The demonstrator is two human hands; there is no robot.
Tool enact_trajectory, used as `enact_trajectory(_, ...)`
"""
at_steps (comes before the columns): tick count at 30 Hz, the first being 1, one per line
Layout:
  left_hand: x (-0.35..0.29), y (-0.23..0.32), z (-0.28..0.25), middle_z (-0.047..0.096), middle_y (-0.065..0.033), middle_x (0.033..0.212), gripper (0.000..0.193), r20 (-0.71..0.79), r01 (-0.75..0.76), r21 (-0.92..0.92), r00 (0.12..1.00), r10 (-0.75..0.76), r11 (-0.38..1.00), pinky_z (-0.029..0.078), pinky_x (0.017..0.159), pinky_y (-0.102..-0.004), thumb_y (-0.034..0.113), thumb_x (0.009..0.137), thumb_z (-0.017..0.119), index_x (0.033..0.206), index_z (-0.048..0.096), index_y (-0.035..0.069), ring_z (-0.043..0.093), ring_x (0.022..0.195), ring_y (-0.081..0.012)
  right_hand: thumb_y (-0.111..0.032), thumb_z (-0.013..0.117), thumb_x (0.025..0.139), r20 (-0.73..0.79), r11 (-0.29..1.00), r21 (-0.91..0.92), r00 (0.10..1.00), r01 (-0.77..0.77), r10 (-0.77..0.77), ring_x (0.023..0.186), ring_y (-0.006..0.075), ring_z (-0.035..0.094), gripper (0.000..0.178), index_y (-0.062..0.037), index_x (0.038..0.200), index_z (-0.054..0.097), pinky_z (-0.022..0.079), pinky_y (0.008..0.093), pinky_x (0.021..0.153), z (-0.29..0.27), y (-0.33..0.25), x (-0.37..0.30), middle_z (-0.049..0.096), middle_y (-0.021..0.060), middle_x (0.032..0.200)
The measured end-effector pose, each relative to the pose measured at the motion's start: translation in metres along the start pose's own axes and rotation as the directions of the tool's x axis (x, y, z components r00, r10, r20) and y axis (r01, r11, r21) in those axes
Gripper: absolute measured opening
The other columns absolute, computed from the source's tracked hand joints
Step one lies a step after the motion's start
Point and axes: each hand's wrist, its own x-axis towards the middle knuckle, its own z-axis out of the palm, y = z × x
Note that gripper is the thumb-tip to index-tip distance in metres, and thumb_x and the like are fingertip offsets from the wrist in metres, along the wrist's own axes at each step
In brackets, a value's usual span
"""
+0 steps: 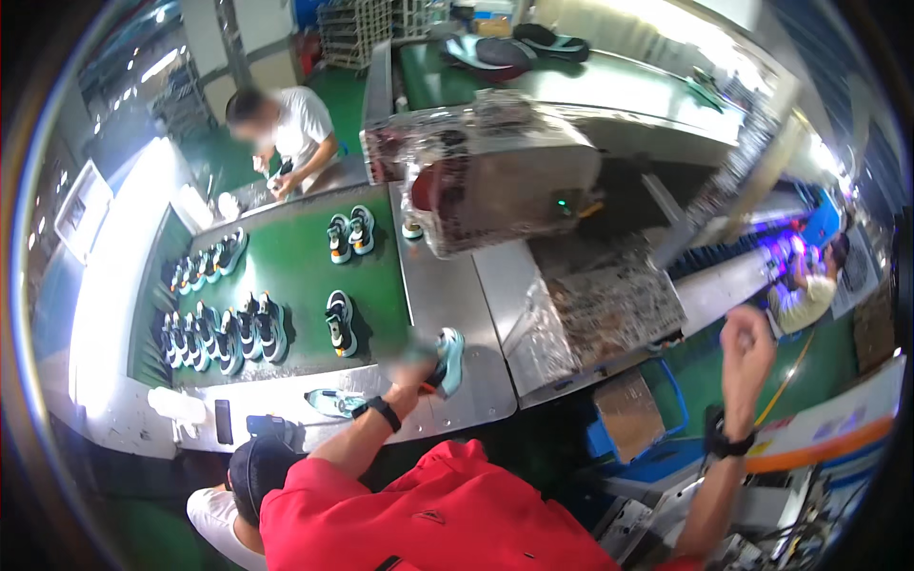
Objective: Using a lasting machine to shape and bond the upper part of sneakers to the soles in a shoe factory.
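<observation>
A shoe with a pale-blue sole is at the near part of the metal worktop, beside the left hand, whose blurred fingers leave any grip undeterminable. Farther left, rows of shoes stand on a green surface; the right hand, well to the right, is raised, fingers curled closed.

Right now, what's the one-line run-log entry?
left hand: at shoe, grip blurred | right hand: off to the right, no item visible | second shoe: on metal ledge | green top: shoes standing
</observation>
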Motion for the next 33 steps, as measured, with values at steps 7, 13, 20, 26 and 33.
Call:
enact_trajectory(7,0.183,0.102,-0.035,0.065,-0.0126,0.085,0.024,-0.168,0.047,-0.186,0.983,-0.079,0.981,0.055,0.056,-0.038,0.013,0.08,0.073,0.092,0.063,-0.005,0.066,0.069,-0.0246,-0.011,0.066,0.086,0.285,0.916,0.073,0.872,0.394,-0.398,0.103,0.0194,0.063,0.031,-0.0016,0.115,0.062,0.049,0.0334,0.088,0.151,-0.168,0.23,0.068,0.011,0.108)
enact_trajectory(13,0.358,0.151,-0.049,0.065,-0.014,0.071,0.03,-0.317,-0.208,-0.028,0.929,0.189,0.978,0.046,0.044,-0.0358,0.019,0.075,0.073,0.087,0.064,-0.007,0.06,0.05,-0.0217,-0.032,0.073,0.083,0.547,0.931,0.026,0.775,0.363,-0.318,0.112,0.0251,0.059,0.067,0.0034,0.134,0.048,0.046,0.0356,0.093,0.282,-0.24,0.343,0.06,0.0233,0.123)
enact_trajectory(20,0.398,0.128,-0.05,0.065,-0.011,0.096,0.062,-0.057,-0.554,0.192,0.818,0.572,0.81,0.05,0.073,-0.0305,0.022,0.082,0.073,0.131,0.05,-0.008,0.06,0.084,-0.0154,-0.041,0.078,0.078,0.764,0.95,0.222,0.565,0.221,-0.31,0.089,0.0102,0.061,0.074,0.0032,0.131,0.052,0.048,0.0243,0.08,0.368,-0.267,0.392,0.066,0.0067,0.105)
enact_trajectory(26,0.205,0.032,0.029,0.069,-0.0101,0.098,0.034,0.397,-0.292,0.027,0.881,0.258,0.956,0.054,0.077,-0.0341,0.021,0.091,0.064,0.11,0.064,-0.007,0.065,0.089,-0.019,-0.027,0.071,0.079,0.531,0.909,0.174,0.741,0.379,-0.411,0.064,0.0087,0.058,0.064,-0.0004,0.134,0.052,0.048,0.0248,0.064,0.371,-0.252,0.379,0.066,0.0034,0.076)
enact_trajectory(33,0.039,0.094,0.072,0.056,-0.0271,0.128,0.032,0.837,0.364,-0.109,0.536,-0.113,0.925,0.051,0.095,-0.0444,0.023,0.099,0.054,0.111,0.065,-0.004,0.061,0.109,-0.0366,-0.018,0.082,0.066,-0.041,0.446,-0.162,0.446,0.88,-0.894,0.076,0.0205,0.066,0.086,-0.0093,0.142,0.043,0.051,0.0343,0.064,0.265,-0.242,0.31,0.068,0.0114,0.099)
